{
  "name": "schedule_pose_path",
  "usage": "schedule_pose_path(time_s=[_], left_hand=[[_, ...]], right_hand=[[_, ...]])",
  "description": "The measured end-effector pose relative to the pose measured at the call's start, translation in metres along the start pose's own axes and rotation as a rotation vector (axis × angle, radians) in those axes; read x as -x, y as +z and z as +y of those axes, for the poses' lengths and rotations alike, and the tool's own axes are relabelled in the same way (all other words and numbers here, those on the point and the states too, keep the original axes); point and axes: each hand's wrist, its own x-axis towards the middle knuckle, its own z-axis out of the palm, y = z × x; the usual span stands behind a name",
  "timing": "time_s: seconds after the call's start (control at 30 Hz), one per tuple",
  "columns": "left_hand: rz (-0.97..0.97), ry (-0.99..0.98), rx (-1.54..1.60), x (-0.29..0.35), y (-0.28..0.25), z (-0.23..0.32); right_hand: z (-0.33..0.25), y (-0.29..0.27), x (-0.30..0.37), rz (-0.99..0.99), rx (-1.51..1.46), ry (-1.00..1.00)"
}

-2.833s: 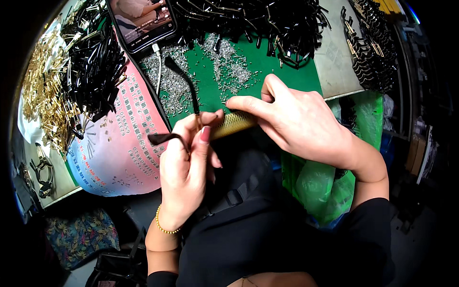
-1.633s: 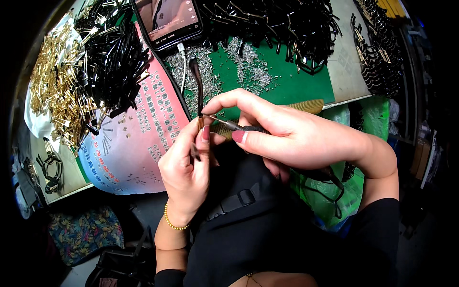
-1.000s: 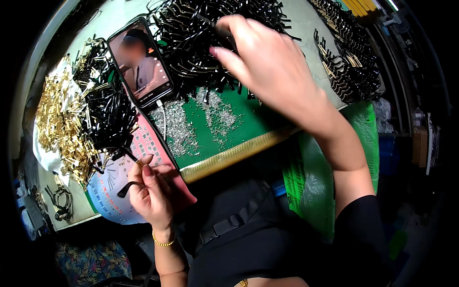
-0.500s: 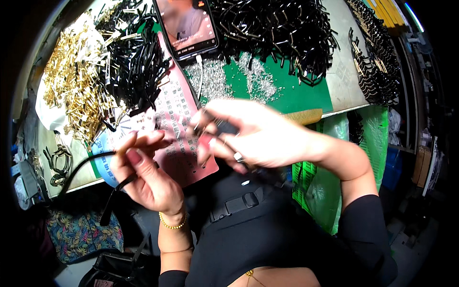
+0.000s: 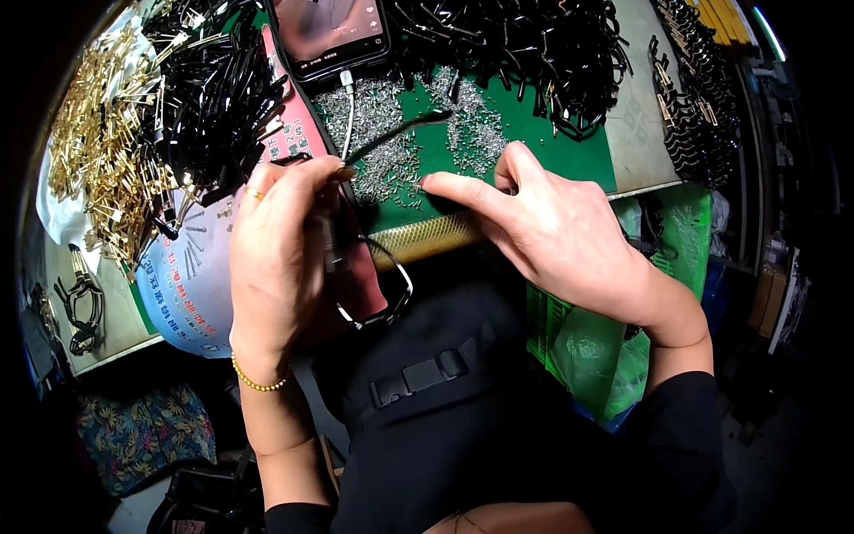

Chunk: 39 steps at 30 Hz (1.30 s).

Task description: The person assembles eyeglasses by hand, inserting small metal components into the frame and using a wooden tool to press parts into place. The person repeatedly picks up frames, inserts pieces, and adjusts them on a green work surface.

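Observation:
My left hand is closed around a pair of black-framed glasses, held above the near edge of the bench. One rim hangs below the fingers, and a slim dark temple arm sticks out past the fingertips to the right. The hand hides the rest of the frame. My right hand reaches over the green mat with its fingers apart. One finger stretches to the edge of a heap of tiny silver screws; no held object shows in that hand.
Piles of gold metal parts and black temple arms lie on the left. More black frames fill the back. A phone with a white cable stands behind the screws. A green bag hangs at the right.
My right hand has moved away from my left, out over the mat beside the screws, and its fingers have spread. My left hand has turned over and moved up, with the glasses in it.

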Motion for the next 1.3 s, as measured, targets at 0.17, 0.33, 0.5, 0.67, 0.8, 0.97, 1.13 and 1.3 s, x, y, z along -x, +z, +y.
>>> schedule_pose_path(time_s=[0.17,0.33,0.5,0.67,0.8,0.97,1.13,1.3], left_hand=[[0.368,-0.014,0.416,0.015,0.016,-0.01],[0.778,-0.354,0.483,0.021,0.003,0.018],[0.669,-0.417,0.546,0.023,-0.002,0.01],[0.579,-0.455,0.644,0.0,-0.002,-0.001],[0.209,-0.539,0.645,0.014,-0.007,0.003],[0.151,-0.531,0.628,0.024,-0.005,0.012],[0.139,-0.52,0.598,0.024,-0.007,0.011],[0.121,-0.497,0.531,0.021,-0.003,0.015]], right_hand=[[0.003,0.002,-0.002,-0.017,-0.032,0.003],[0.003,0.001,-0.003,-0.071,-0.049,0.059],[0.004,0.001,-0.005,-0.058,-0.034,0.012],[-0.003,-0.003,-0.01,-0.124,0.023,0.016],[-0.002,-0.006,-0.008,-0.123,-0.096,0.006],[-0.021,-0.01,-0.013,-0.168,-0.226,-0.073],[-0.021,0.0,-0.027,-0.113,-0.123,-0.219],[-0.018,0.0,-0.031,-0.112,-0.105,-0.272]])
